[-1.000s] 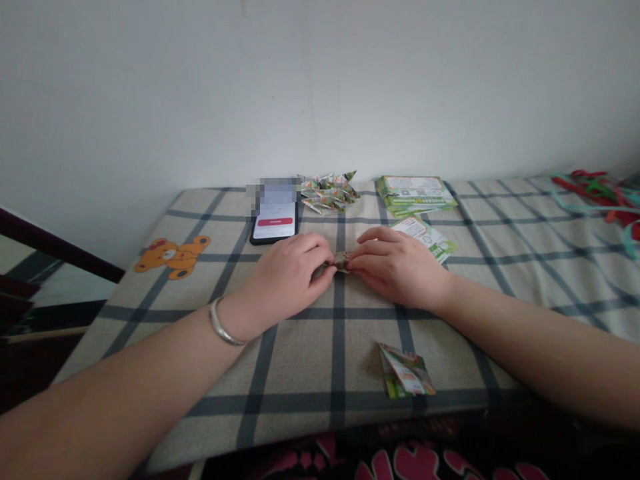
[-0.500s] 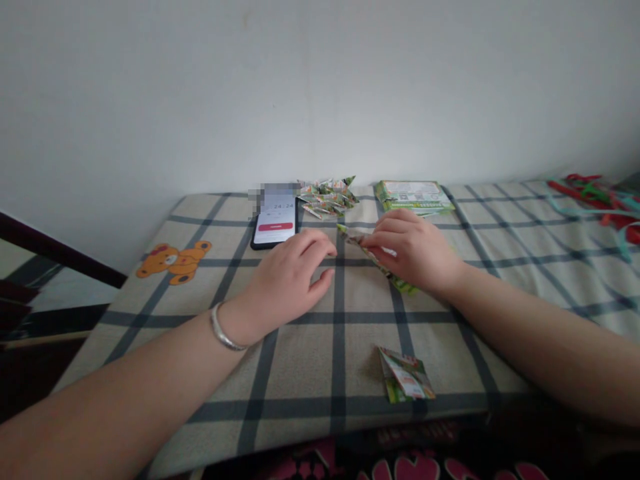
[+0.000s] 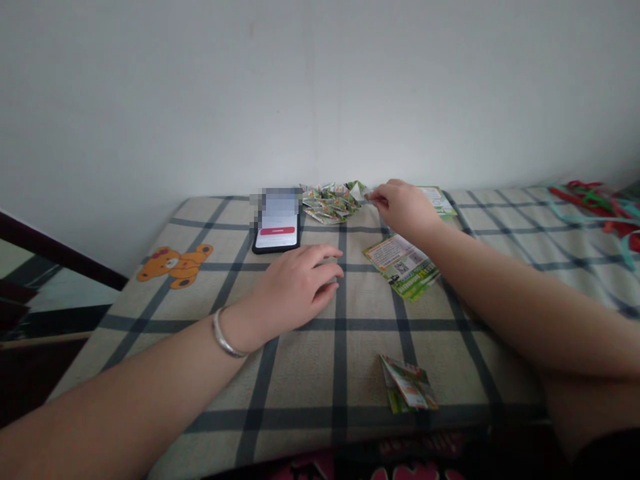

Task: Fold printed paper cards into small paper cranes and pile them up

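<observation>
Head view: right hand [image 3: 406, 208] at the far side of the desk [image 3: 300, 373], thumb and fingers closed in a pinch on the right-hand tip of a folded paper piece [image 3: 357, 191], at the right end of a heap of folded papers [image 3: 327, 205]; contact with the heap not clear. Left hand [image 3: 295, 287] near the desk's middle, just in front of the phone [image 3: 277, 230], fingers parted, slightly curled, holding nothing. Handling, by judgement: treat the folded paper piece as very light and thin, springy at the creases, easily crushed, perhaps slippery on the printed faces. Grip at the closed tip, across the thickest layers, with light thumb-and-finger pressure; avoid squeezing the hollow sides or tugging loose flaps. For the flat printed paper [image 3: 403, 267], partly under the right forearm, slide a fingertip beneath the free left corner; expect ready bending and drifting on the cloth. For the half-open folded paper [image 3: 409, 387] near the front edge, pinch along the crease; expect spring-back at the raised flap. Keep clear of the printed sheets [image 3: 440, 200] behind the right hand, partly hidden.
</observation>
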A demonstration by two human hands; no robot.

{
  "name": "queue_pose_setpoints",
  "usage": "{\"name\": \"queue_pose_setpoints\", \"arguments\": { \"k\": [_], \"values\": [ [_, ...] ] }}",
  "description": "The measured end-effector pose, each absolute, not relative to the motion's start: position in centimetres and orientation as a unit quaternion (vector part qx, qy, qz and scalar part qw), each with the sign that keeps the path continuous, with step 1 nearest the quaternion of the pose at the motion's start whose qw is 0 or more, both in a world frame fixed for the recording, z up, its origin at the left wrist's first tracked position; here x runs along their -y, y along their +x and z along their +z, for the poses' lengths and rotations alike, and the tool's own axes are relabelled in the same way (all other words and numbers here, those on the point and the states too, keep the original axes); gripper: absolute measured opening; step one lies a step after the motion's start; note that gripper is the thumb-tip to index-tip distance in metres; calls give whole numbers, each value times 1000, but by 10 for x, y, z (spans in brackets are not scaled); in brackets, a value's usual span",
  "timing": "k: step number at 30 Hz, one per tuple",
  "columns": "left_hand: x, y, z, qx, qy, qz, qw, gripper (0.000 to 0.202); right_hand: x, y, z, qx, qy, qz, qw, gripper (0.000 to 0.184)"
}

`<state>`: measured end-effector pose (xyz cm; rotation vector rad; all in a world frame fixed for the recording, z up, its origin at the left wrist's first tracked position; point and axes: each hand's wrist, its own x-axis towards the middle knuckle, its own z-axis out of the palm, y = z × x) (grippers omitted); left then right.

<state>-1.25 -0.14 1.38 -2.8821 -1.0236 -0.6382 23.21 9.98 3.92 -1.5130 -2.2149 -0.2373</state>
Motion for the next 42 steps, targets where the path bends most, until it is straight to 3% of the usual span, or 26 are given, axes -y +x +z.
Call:
{"name": "queue_pose_setpoints", "arguments": {
  "k": [12,17,21,29,32,36,42],
  "values": [
    [-1,-12,13,298,-939,-169,-18,17,-114,225,22,825,-527,-83,188,31],
    [-1,-12,12,295,-941,-166,-16,17,-100,227,31,831,-484,-95,259,26],
    [-2,-12,12,289,-942,-171,-11,17,-76,230,43,858,-415,-27,301,16],
    [-1,-11,13,280,-944,-177,-2,17,-24,245,43,887,-429,65,161,19],
    [-1,-10,14,285,-944,-169,-4,17,-12,252,40,903,-408,39,126,29],
    [-1,-10,15,285,-943,-169,-4,17,-4,261,39,921,-383,20,62,55],
    [-2,-11,13,287,-942,-172,-9,17,-2,268,39,928,-370,13,42,60]
  ]
}}
